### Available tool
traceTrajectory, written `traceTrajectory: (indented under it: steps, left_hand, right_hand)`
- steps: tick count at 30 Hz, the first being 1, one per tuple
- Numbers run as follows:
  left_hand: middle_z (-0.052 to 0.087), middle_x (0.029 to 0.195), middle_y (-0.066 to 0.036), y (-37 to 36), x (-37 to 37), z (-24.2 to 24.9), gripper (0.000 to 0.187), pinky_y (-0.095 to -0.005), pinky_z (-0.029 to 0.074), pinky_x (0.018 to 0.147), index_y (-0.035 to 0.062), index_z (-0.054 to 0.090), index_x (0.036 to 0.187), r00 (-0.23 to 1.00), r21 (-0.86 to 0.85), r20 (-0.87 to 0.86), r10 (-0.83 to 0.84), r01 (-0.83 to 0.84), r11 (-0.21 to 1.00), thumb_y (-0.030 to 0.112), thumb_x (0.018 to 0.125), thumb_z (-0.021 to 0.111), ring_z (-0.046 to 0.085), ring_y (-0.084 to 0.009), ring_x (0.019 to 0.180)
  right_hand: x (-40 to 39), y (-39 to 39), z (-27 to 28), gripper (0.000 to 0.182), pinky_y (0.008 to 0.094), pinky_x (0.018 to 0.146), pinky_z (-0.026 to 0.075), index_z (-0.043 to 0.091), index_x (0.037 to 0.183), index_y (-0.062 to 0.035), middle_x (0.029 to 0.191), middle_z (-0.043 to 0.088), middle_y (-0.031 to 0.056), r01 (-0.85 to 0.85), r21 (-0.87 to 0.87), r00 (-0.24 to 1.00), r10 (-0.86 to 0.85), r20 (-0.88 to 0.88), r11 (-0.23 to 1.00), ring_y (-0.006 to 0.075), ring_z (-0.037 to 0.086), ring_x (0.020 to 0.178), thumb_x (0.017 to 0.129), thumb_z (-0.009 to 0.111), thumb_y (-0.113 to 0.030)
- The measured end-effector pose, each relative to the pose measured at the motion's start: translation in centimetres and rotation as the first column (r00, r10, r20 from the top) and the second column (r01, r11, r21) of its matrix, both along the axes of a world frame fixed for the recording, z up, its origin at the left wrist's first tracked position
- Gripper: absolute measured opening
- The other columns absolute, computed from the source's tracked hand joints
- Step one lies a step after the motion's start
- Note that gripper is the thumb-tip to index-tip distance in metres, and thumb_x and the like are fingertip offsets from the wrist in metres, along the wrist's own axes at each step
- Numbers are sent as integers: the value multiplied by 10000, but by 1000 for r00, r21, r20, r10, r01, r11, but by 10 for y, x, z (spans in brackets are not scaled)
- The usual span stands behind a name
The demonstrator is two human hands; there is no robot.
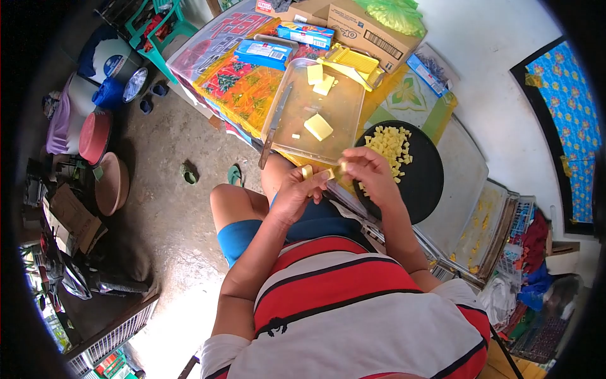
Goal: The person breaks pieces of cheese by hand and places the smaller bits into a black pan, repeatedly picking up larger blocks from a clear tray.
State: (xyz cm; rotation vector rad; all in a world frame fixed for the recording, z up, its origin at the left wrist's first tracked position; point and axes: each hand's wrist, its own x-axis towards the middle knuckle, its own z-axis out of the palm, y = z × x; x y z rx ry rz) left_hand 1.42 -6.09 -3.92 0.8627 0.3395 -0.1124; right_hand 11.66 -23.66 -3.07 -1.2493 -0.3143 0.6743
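My left hand (302,191) is closed on pale yellow pieces, one (307,171) near the fingers and a longer one (325,176) by the thumb. Just right of it, my right hand (368,172) has its fingers bent together around a small yellow piece, slightly blurred. Beyond both hands lies a clear plastic tray (293,136) with a large yellow block (318,127), two smaller blocks (323,84) and a small bit on it. A knife (275,122) rests along its left side. Many yellow cubes (389,144) lie on a round black pan (421,183) at the right.
Behind the tray are blue boxes (262,54), a yellow slotted tool (351,62) and a cardboard box (369,35). A green bag (394,15) sits at the back. Basins (112,183) stand on the floor at left; metal trays (482,230) are at right.
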Motion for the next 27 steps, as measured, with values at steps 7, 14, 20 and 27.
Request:
traceTrajectory:
  steps: [7,14,20,27]
  left_hand:
    - [587,670,-12,3,-1,-14,201,-242,415,466,53,621,939,999,-55,21,42,-40,998,233,867,675,498,-98,495]
    - [605,724,-42,0,1,-5,270,-241,425,478,6,602,1087,999,-37,-23,36,-37,999,141,859,654,513,-108,507]
    - [610,737,-48,2,-2,-6,315,-240,429,478,-23,580,1129,999,-30,-18,46,-46,998,101,847,644,519,-111,506]
    - [623,730,-48,-1,-1,-4,293,-223,427,460,-8,600,1109,1000,12,-18,0,1,1000,87,840,665,524,-103,495]
  right_hand:
    - [54,-59,-31,209,253,734,490,660,1026,-22,954,681,38,598,-427,723,-227,652,679,107,625,839,822,615,-26]
    - [66,-77,-46,289,279,784,498,655,1075,-44,940,693,95,603,-482,722,-178,669,636,171,652,847,799,578,-3]
    - [59,-69,-44,307,280,764,498,644,1085,-56,969,661,105,667,-405,632,-187,752,625,208,638,889,793,569,4]
    - [10,-26,-5,221,236,795,489,616,1078,5,996,645,35,79,-119,976,-53,209,990,79,597,896,859,628,-18]
